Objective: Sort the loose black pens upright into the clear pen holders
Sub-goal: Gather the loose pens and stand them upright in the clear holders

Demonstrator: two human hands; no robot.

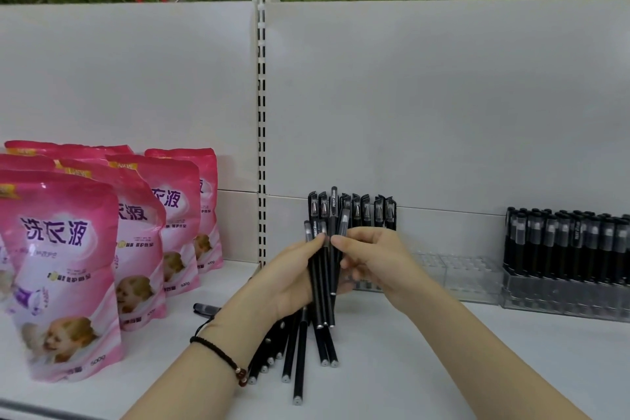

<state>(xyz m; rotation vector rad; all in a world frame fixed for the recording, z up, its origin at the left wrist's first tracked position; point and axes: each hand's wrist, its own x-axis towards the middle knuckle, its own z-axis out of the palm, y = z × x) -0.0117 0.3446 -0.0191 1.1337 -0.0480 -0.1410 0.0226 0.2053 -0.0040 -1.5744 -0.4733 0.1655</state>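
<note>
Now left hand (289,278) grips the pen bundle (322,286), right hand (371,259) pinches its tops; loose pens (300,351) fan beneath, white shelf (511,361) open to the right.

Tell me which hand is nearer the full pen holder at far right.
Right. The right hand sits left of the full pen holder; the left hand is farther left; both grip the pen bundle.

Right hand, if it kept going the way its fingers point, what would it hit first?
The pen bundle in the left hand; the right hand seems to pinch it already.
</note>
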